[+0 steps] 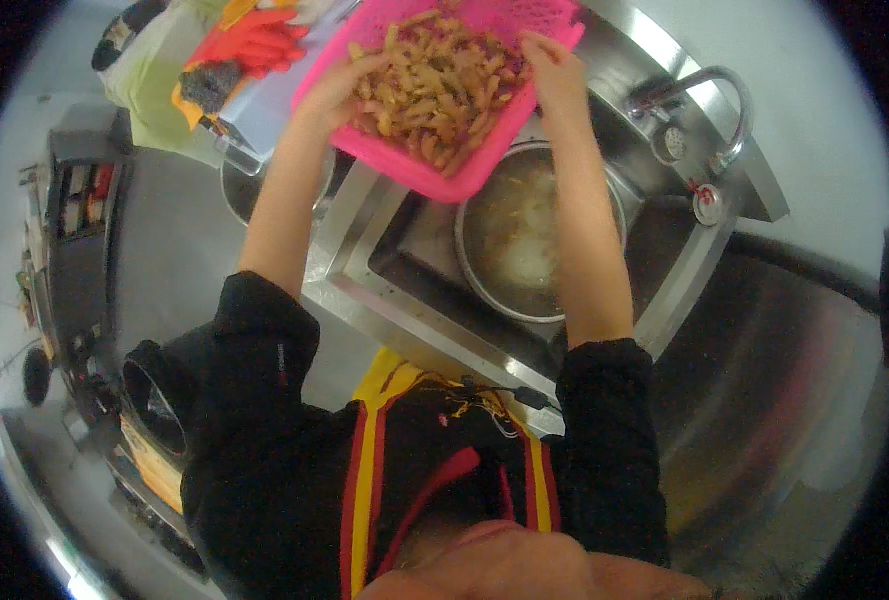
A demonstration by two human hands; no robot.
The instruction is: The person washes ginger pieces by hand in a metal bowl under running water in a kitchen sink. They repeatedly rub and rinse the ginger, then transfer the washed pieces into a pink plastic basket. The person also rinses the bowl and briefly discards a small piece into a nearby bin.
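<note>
Closest to the lens, down at 6 o'clock, is a bit of the wearer's own face (504,565), with black sleeves (259,340) either side; up at 12 o'clock is the main item, a hot-pink plastic basket (444,188) full of food strips (429,90). Left hand (347,90) grips its 9 o'clock side, right hand (554,72) has the 3 o'clock edge; can't tell whether it's propped on anything underneath.

I'd guess it's moderately heavy with that load; walls probably a bit flexy, rim maybe slick if wet, so opposite edges seem the right place to hold; the strips are likely softish and could spill if it tips.

Looks-wise: bright pink, holes showing at the far end; strips yellowish-brown, short, heaped messily. Further out, a pot (472,288) of cloudy liquid sits in the steel sink (429,335) around 1 o'clock; curved faucet (742,105) at 2; orange-red gloves (264,42) at 11.
</note>
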